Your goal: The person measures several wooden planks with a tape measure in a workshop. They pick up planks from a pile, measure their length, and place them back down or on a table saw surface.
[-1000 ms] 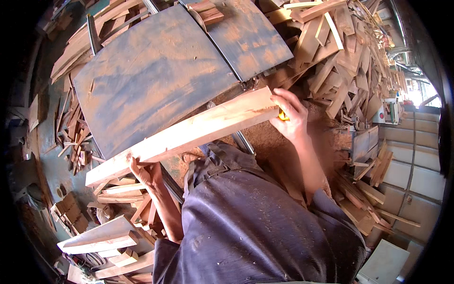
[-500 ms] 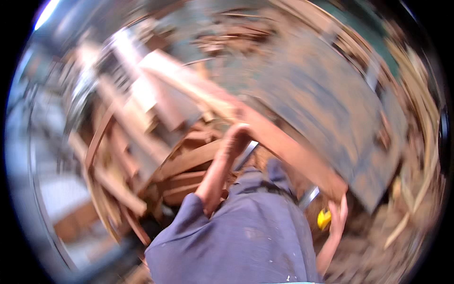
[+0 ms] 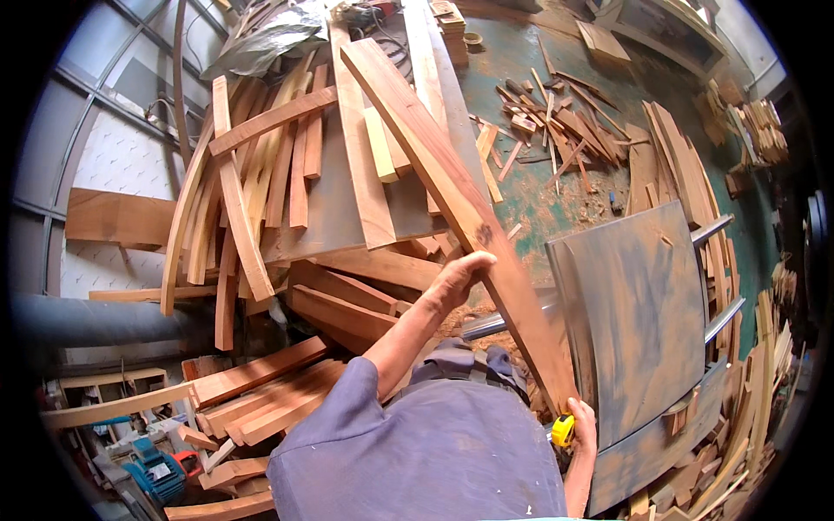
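A long reddish-brown wooden board (image 3: 469, 207) slants across in front of me, its far end over the metal table and its near end by my waist. A dark knot shows on its face near the middle. My left hand (image 3: 460, 280) grips the board's left edge just below the knot, thumb on top and fingers hidden underneath. At the near end, my right hand (image 3: 582, 424) is closed around the board's corner. A yellow tape measure (image 3: 563, 430) sits in that same hand, against the palm side.
Wooden strips (image 3: 300, 165) lie on the metal table (image 3: 330, 230) at the left, with more stacked below. A dusty machine bed (image 3: 643, 313) stands close on the right. Wood offcuts (image 3: 565, 122) are heaped on the green floor. A blue motor (image 3: 156, 469) sits lower left.
The view has turned and sharpened from blur. The board now slants more steeply away from me, still held in both hands; the tape measure remains at my right hand.
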`<control>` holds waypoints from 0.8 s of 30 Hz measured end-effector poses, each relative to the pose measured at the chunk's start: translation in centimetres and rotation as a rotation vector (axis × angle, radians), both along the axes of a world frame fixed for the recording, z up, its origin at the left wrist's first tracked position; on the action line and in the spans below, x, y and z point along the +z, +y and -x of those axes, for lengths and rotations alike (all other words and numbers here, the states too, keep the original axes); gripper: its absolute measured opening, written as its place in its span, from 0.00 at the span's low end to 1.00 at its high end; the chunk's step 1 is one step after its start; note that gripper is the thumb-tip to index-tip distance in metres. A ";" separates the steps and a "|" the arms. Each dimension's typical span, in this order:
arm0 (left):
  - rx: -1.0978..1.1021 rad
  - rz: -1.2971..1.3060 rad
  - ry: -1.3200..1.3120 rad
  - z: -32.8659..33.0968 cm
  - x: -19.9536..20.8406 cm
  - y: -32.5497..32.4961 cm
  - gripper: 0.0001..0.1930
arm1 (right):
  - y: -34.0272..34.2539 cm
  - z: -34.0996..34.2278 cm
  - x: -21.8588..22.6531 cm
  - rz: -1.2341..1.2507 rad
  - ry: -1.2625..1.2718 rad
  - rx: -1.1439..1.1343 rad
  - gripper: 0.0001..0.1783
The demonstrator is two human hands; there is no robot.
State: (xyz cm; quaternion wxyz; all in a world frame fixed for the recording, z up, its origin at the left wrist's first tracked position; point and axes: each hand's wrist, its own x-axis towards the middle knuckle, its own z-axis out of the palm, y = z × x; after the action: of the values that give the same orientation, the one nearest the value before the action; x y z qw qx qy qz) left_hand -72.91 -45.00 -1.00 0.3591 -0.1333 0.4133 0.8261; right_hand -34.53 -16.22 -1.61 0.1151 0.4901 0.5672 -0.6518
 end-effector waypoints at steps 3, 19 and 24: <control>0.218 0.060 -0.024 2.3 -0.9 -0.9 0.24 | -2.5 5.3 2.6 0.028 0.060 0.091 0.13; 0.281 0.277 0.208 18.7 0.3 2.2 0.31 | -8.6 17.3 6.8 0.181 0.212 0.339 0.22; 0.228 0.499 0.510 13.5 -1.7 1.2 0.33 | -11.5 22.2 6.7 0.076 0.269 0.320 0.19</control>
State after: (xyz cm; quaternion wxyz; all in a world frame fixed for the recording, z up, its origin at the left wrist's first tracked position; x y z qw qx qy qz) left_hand -86.39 -43.83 -2.74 0.1067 -0.0519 0.6607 0.7412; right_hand -56.77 -27.71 5.09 0.1589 0.2977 0.6232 -0.7055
